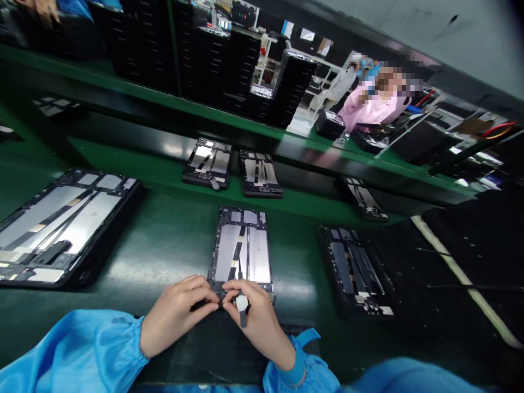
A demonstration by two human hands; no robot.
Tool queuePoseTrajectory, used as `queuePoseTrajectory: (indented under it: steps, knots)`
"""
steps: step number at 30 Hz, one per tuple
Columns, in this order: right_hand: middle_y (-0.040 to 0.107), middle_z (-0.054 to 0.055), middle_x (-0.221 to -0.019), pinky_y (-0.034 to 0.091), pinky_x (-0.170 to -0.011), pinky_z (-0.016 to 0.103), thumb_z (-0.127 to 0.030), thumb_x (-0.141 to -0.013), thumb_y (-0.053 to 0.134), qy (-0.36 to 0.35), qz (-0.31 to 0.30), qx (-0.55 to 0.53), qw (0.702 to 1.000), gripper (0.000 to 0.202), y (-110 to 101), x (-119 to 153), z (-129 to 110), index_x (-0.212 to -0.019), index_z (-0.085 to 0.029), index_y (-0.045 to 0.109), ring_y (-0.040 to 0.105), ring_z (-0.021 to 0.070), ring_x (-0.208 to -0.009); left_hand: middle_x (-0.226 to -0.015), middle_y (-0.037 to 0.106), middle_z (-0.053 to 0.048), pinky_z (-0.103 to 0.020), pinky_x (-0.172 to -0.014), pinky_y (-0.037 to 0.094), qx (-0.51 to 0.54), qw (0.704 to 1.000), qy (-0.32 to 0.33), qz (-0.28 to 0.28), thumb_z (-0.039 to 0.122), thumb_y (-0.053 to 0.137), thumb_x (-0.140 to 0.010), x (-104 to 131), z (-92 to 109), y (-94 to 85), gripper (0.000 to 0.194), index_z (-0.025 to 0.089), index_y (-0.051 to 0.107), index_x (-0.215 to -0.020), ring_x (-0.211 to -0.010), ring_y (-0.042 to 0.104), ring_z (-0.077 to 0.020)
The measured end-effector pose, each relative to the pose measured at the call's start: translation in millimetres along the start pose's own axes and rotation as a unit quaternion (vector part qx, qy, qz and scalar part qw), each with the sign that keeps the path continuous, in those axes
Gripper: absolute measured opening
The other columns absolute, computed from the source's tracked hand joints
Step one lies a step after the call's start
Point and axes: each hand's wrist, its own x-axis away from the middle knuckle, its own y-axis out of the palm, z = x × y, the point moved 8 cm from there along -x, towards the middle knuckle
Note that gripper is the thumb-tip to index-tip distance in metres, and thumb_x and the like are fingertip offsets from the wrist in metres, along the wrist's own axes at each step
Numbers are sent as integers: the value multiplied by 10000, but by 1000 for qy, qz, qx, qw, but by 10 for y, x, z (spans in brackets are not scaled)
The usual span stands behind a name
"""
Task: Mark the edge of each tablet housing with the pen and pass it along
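An opened tablet-like device (257, 254), its silvery battery panels and dark ribbon cables exposed, lies in front of me on the bench. My left hand (180, 308) is closed at its near left corner, thumb and forefinger pinched together; what they grip, if anything, is too small to make out. Close beside it, my right hand (256, 319) also pinches at the near edge. It holds a thin dark tool (243, 318) with a whitish rounded piece on it, pointing toward the device. The device's near edge is partly hidden by my fingers.
Left stands a larger-looking opened device (98, 215); right lies another opened device (354, 273). Further devices (208, 164) rest along the green bench's (164, 229) back. Black stacks (221, 71) fill the shelf above. Beyond it is a person in pink (364, 106). A pale strip (466, 278) runs at right.
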Motion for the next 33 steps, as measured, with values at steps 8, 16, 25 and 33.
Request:
queuePoseTrajectory:
  steps: [8, 16, 25, 33]
  knots:
    - [726, 18, -922, 492, -831, 332, 9, -883, 600, -56, 6, 29, 998, 434, 54, 41, -74, -1240, -235, 642, 673, 227, -895, -904, 640, -14, -258, -632, 444, -179, 981, 68, -16, 213, 397, -1114, 116, 168, 49, 301, 219, 679, -1010, -786, 615, -170]
    - [717, 33, -932, 501, -818, 334, 64, -846, 552, -73, 11, 46, 996, 541, 80, 67, -53, -1291, -233, 632, 652, 234, -887, -1188, 718, -57, -314, -815, 483, -304, 940, 156, 9, 86, 270, -1092, 380, 190, 31, 439, 211, 584, -1372, -932, 618, -204]
    - [757, 41, -935, 536, -824, 349, 24, -871, 551, -61, -1, 38, 997, 512, 89, 43, -9, -1307, -227, 646, 685, 243, -899, -1190, 711, -41, -314, -813, 454, -294, 937, 188, -8, 86, 356, -1077, 350, 178, 60, 387, 226, 613, -1330, -913, 580, -206]
    - [746, -5, -830, 603, -686, 273, -314, -1090, 531, 13, 16, -139, 990, 313, -171, 250, 52, -1359, -324, 691, 701, 139, -624, -1168, 683, -50, -301, -799, 468, -302, 938, 170, 13, 62, 318, -1060, 298, 205, 73, 425, 222, 633, -1297, -918, 561, -209]
